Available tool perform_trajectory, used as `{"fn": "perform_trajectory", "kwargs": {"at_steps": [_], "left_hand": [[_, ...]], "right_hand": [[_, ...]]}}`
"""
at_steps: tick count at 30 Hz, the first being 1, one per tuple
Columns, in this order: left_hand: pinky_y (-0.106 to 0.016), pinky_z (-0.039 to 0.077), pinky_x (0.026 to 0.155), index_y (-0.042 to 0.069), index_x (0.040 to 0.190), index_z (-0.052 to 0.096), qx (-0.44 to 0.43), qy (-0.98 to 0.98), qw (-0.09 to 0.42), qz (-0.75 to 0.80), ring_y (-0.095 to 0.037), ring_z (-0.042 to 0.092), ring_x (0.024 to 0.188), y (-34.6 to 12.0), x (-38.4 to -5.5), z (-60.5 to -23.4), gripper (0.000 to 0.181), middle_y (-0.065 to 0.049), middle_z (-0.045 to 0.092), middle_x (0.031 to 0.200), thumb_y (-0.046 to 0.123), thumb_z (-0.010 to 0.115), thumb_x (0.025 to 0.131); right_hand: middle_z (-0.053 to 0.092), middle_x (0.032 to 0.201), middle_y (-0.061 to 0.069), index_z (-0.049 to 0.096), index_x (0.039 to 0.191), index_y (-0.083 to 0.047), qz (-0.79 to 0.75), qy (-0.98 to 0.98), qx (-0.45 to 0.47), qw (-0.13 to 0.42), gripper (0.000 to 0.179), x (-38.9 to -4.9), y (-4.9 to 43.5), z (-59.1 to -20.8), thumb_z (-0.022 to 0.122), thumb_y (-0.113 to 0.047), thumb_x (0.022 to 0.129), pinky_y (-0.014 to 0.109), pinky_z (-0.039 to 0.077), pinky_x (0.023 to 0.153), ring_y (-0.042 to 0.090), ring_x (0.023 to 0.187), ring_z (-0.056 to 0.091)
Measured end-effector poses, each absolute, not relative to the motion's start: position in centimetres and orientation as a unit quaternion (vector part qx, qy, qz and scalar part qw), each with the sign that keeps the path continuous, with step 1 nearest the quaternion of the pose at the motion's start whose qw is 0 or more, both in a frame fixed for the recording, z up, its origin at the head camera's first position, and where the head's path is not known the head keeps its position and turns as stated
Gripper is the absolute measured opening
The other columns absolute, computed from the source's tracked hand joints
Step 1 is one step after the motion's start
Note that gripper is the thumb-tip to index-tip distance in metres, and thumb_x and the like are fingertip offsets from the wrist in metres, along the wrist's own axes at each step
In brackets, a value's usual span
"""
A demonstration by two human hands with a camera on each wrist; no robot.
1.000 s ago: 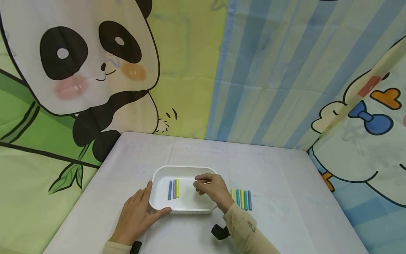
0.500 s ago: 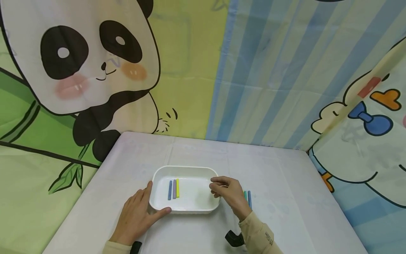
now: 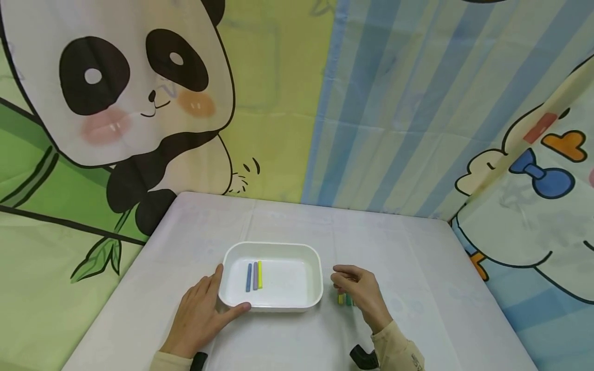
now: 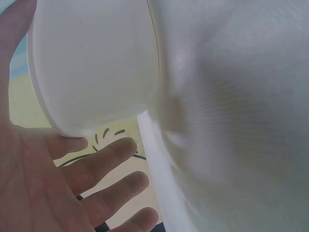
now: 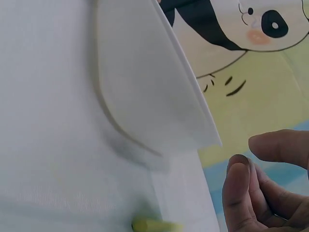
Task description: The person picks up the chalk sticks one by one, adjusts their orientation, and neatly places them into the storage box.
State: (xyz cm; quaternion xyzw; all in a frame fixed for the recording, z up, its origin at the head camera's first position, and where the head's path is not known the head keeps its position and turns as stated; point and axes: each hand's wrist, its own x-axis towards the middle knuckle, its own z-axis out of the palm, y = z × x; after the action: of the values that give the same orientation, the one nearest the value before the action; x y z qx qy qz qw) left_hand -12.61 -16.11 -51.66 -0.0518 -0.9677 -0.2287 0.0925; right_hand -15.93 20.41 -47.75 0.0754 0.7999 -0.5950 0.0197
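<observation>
A white tray [image 3: 292, 281] lies on the table with a blue chalk stick [image 3: 248, 278], a purple chalk stick [image 3: 255, 276] and a yellow chalk stick [image 3: 260, 274] side by side in its left half. My left hand [image 3: 197, 312] rests against the tray's left end, fingers spread and thumb at the front rim. To the right of the tray, my right hand [image 3: 364, 293] hovers over more chalk sticks, mostly hiding them; a yellow one [image 3: 341, 299] and a green one [image 3: 348, 300] peek out below. In the right wrist view, a gap shows between thumb and fingertips, with nothing held.
The table's white cloth [image 3: 278, 219] runs back to a curtain [image 3: 269, 103] printed with a panda and blue stripes. A black wrist mount [image 3: 364, 357] sits below my right forearm. The tray's wall [image 5: 149, 72] stands close by in the right wrist view.
My right hand has moved right, from over the tray to above the chalk sticks beside it. My left hand and the chalk sticks in the tray stay put.
</observation>
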Motion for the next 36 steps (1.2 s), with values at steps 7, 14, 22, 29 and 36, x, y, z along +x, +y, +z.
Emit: {"fn": "perform_trajectory", "kwargs": {"at_steps": [7,14,22,29,36], "left_hand": [[-0.062,0.04,0.105,-0.001,0.157,0.032,-0.051,-0.968,0.087,-0.229,-0.04,0.053,0.12,-16.1,-12.5,-51.5,0.124,-0.023,0.055,0.133,0.087,0.061,0.074],[-0.062,0.04,0.105,-0.001,0.157,0.031,-0.047,-0.97,0.08,-0.226,-0.04,0.053,0.12,-16.1,-12.6,-51.4,0.125,-0.023,0.055,0.133,0.087,0.061,0.073],[-0.062,0.039,0.106,0.0,0.157,0.031,-0.039,-0.971,0.076,-0.222,-0.041,0.052,0.121,-16.0,-12.6,-51.3,0.126,-0.023,0.055,0.134,0.088,0.06,0.073],[-0.062,0.039,0.106,0.0,0.157,0.03,-0.038,-0.971,0.073,-0.224,-0.041,0.052,0.121,-16.0,-12.6,-51.4,0.126,-0.023,0.055,0.134,0.088,0.061,0.073],[-0.062,0.038,0.107,0.0,0.158,0.029,-0.037,-0.972,0.066,-0.221,-0.041,0.051,0.122,-16.0,-12.7,-51.5,0.126,-0.023,0.054,0.135,0.089,0.059,0.073]], "right_hand": [[0.071,0.11,0.017,0.068,0.126,0.0,-0.594,0.797,0.103,0.019,0.051,-15.6,23.6,-48.1,0.08,-0.034,0.089,0.043,0.059,0.085,0.032,0.095,0.068],[0.069,0.12,0.015,0.064,0.133,-0.002,-0.581,0.801,0.145,0.02,0.052,-15.3,26.5,-48.5,0.076,-0.032,0.092,0.047,0.053,0.096,0.031,0.099,0.069],[0.071,0.112,0.011,0.066,0.13,-0.001,-0.529,0.828,0.184,0.017,0.047,-15.3,28.3,-50.1,0.075,-0.028,0.093,0.039,0.058,0.085,0.025,0.094,0.068],[0.072,0.101,0.008,0.069,0.124,0.001,-0.475,0.857,0.199,0.021,0.041,-15.4,28.6,-51.3,0.074,-0.025,0.093,0.032,0.057,0.068,0.018,0.078,0.067],[0.074,0.096,0.007,0.07,0.119,0.003,-0.448,0.874,0.187,0.015,0.037,-15.7,28.5,-51.7,0.075,-0.023,0.092,0.033,0.06,0.066,0.016,0.076,0.069]]}}
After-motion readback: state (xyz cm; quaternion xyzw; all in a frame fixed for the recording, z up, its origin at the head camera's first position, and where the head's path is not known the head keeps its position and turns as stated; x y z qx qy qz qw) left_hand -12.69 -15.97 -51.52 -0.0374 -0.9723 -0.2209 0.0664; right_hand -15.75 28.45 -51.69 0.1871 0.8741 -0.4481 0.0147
